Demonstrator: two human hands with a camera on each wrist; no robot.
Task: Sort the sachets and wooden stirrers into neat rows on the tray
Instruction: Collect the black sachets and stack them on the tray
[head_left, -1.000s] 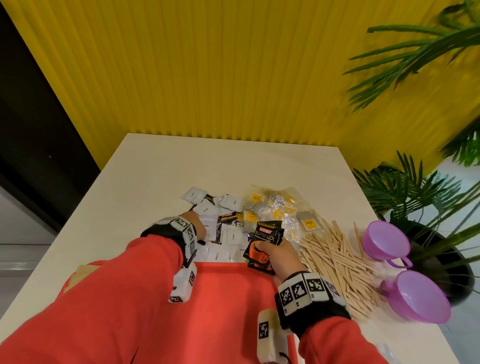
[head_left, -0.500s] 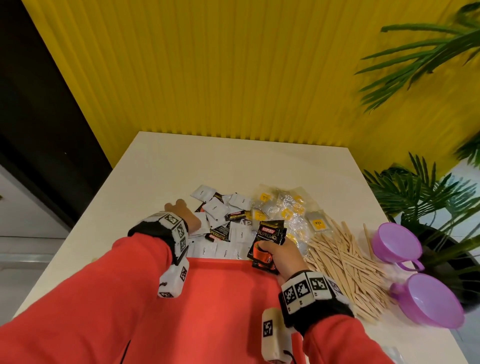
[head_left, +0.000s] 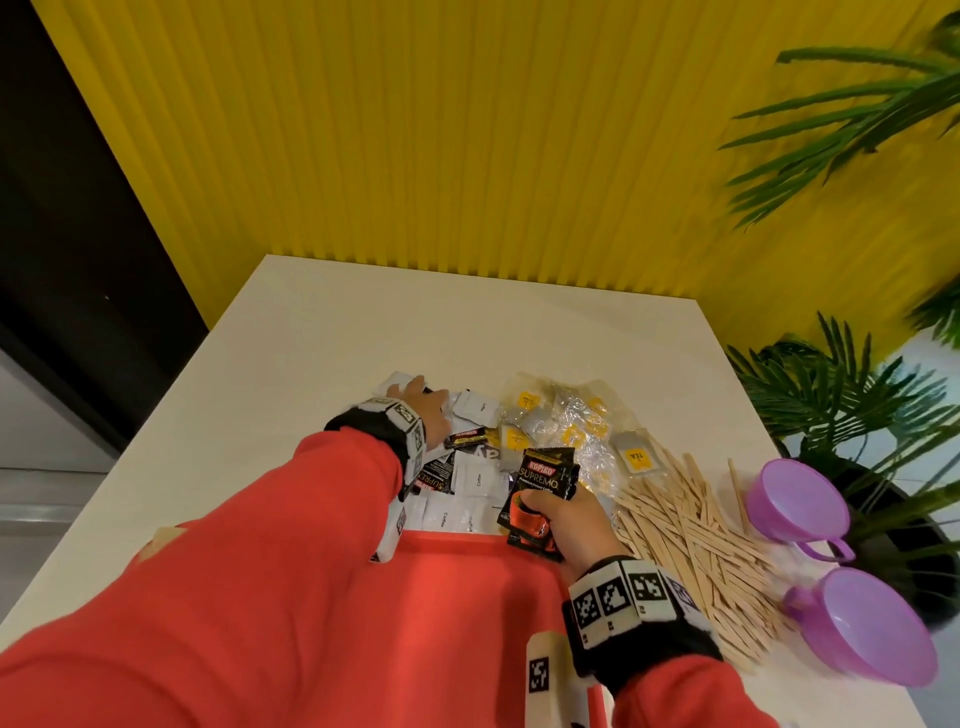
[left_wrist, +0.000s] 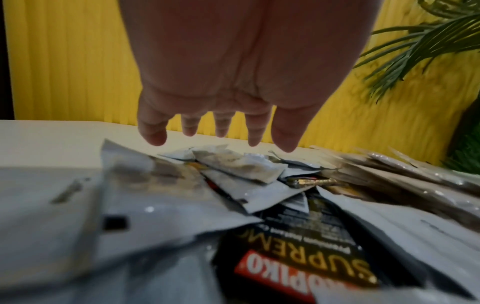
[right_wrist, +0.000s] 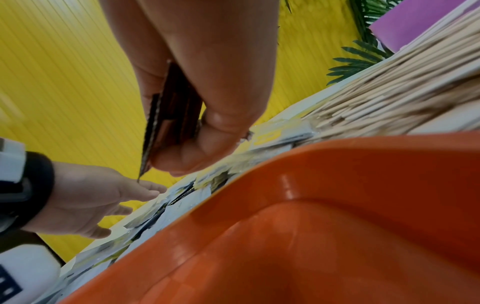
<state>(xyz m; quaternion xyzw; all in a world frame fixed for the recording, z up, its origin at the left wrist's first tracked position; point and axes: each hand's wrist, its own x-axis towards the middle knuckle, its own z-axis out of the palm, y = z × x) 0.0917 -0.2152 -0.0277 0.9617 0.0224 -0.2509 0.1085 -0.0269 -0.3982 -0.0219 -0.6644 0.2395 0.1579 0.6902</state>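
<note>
The right hand (head_left: 569, 525) holds a small stack of black Kopiko Supremo coffee sachets (head_left: 540, 493) upright above the far edge of the red tray (head_left: 467, 597); its grip is closed on the stack, thumb on the printed face and fingers curled behind. In the right wrist view the stack (right_wrist: 168, 115) shows edge-on, pinched between thumb and fingers over the tray's orange-red rim (right_wrist: 337, 156). The left hand (head_left: 428, 415) reaches across the heap of white sachets (head_left: 472, 478) on the cream counter (head_left: 337, 338), just beyond the tray. Its grip is wide and holds nothing: the left wrist view shows all five fingers (left_wrist: 153, 131) straight and spread. In that view the fingertips appear just above the far part of the heap; whether they touch it cannot be told. More black Kopiko sachets (head_left: 465, 437) lie mixed among the white ones, one directly below the left wrist (left_wrist: 306, 265). To the right of the white heap lies a cluster of clear tea-bag packets with yellow labels (head_left: 571, 431). Right of those, a loose pile of wooden stirrers (head_left: 691, 540) lies on the counter beside the tray's right edge. Two purple plastic cups (head_left: 800, 504) stand near the counter's right edge, just beside the stirrers. No sachet or stirrer shows on the visible part of the tray floor. A ribbed yellow wall (head_left: 467, 130) and green palm plants (head_left: 857, 405) stand behind the counter.
</note>
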